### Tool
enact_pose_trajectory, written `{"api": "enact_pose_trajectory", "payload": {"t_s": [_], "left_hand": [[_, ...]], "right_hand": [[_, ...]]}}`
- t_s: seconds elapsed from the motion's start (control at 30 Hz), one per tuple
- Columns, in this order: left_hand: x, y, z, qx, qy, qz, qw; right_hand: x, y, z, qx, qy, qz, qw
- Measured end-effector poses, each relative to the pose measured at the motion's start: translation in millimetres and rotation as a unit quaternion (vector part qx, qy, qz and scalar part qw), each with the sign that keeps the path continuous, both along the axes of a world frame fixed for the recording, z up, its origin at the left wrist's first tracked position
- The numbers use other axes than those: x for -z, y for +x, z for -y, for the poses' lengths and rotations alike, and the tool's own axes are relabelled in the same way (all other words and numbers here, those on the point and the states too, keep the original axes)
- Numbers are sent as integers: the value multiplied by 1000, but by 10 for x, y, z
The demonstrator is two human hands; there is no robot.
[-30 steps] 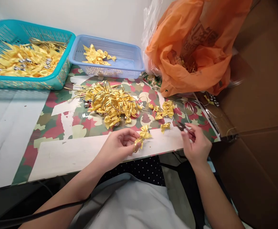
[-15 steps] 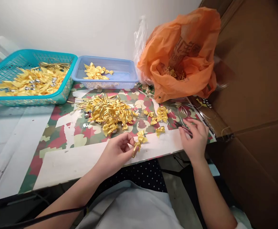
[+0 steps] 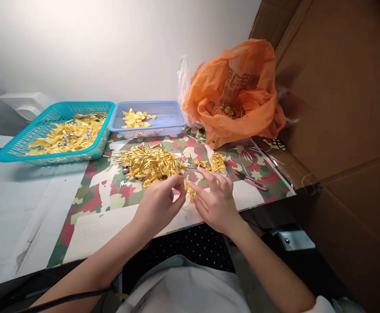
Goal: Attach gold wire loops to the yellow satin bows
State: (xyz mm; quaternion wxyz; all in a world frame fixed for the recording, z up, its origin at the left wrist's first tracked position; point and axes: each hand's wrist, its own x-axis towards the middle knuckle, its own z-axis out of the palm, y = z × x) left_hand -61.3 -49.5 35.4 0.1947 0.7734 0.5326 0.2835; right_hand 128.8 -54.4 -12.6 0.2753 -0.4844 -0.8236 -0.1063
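Note:
Over the white strip at the table's front, a yellow ribbon bow (image 3: 190, 190) is between my two hands, partly covered by fingers. My left hand (image 3: 160, 198) is closed in a pinch at its left side. Thumb and index of my right hand (image 3: 217, 200) meet the bow from the right, while its other fingers are stretched out. Small pink-handled thread snips (image 3: 251, 180) lie on the table to the right of my hands. Just beyond my hands is a heap of yellow bows with gold ties (image 3: 153, 163), and a smaller group of bows (image 3: 216, 162) is to its right.
A teal basket (image 3: 103, 150) holds yellow ribbon pieces and silver bells. Beside it stands a blue basket (image 3: 168, 130) with some bows. An orange plastic bag (image 3: 235, 126) sits at the back right, near thin looped wire (image 3: 247, 156). Cardboard (image 3: 346, 108) rises on the right.
My right hand has let go of the thread snips, leaving them on the table, and moved left to the bow. My left hand still holds the bow. The camera view has shifted.

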Motion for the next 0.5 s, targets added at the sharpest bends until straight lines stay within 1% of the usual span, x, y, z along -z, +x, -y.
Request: {"api": "enact_pose_trajectory", "payload": {"t_s": [0.1, 0.13, 0.17, 0.23, 0.33, 0.4, 0.47, 0.5], "left_hand": [[33, -20, 15, -1, -30, 25, 999], [46, -29, 15, 2, -47, 39, 998], [61, -39, 12, 7, -67, 58, 996], [97, -60, 0, 23, -106, 107, 988], [148, -91, -19, 61, -147, 172, 972], [166, -118, -21, 85, -156, 189, 966], [172, -149, -8, 97, -150, 186, 966], [173, -164, 5, 97, -140, 178, 969]], "right_hand": [[-1, -9, 38, 64, 13, -55, 996], [-9, -11, 50, 66, 16, -81, 994], [-21, -15, 61, 49, 12, -103, 993], [-54, -39, 72, -11, -15, -135, 991], [-100, -95, 48, -81, -70, -195, 975], [-110, -129, 16, -124, -117, -261, 950], [-99, -158, 4, -165, -180, -339, 909], [-86, -172, 13, -173, -208, -376, 886]]}}
